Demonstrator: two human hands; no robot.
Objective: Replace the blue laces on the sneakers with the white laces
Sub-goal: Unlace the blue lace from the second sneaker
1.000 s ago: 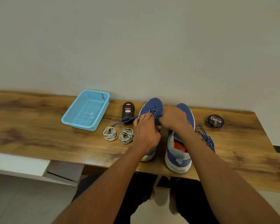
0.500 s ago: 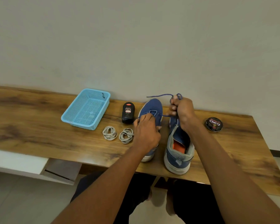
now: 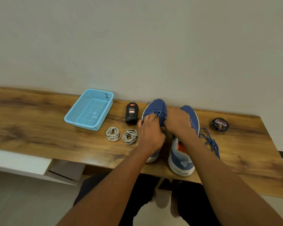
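Note:
Two blue sneakers stand side by side on the wooden table point(image 3: 39, 128), toes towards the wall. My left hand point(image 3: 151, 132) lies curled over the left sneaker point(image 3: 155, 106) and grips its upper by the eyelets. My right hand point(image 3: 178, 122) reaches across from above the right sneaker point(image 3: 181, 162) and pinches the blue lace point(image 3: 158, 112) still threaded near the left sneaker's toe; its fingertips are hidden. A loose blue lace point(image 3: 210, 141) lies on the table to the right of the right sneaker. Two coiled white laces point(image 3: 113, 134) point(image 3: 129, 137) lie left of my left hand.
A light-blue mesh basket point(image 3: 90, 110) sits at the back left. A black shoe-polish bottle point(image 3: 131, 113) lies between the basket and the left sneaker. A round polish tin point(image 3: 220, 125) sits at the back right. The right sneaker's heel is at the table's front edge.
My right hand, which had pulled a length of blue lace up above the sneakers, has come back down onto the left sneaker's lacing. My left hand has stayed on that sneaker.

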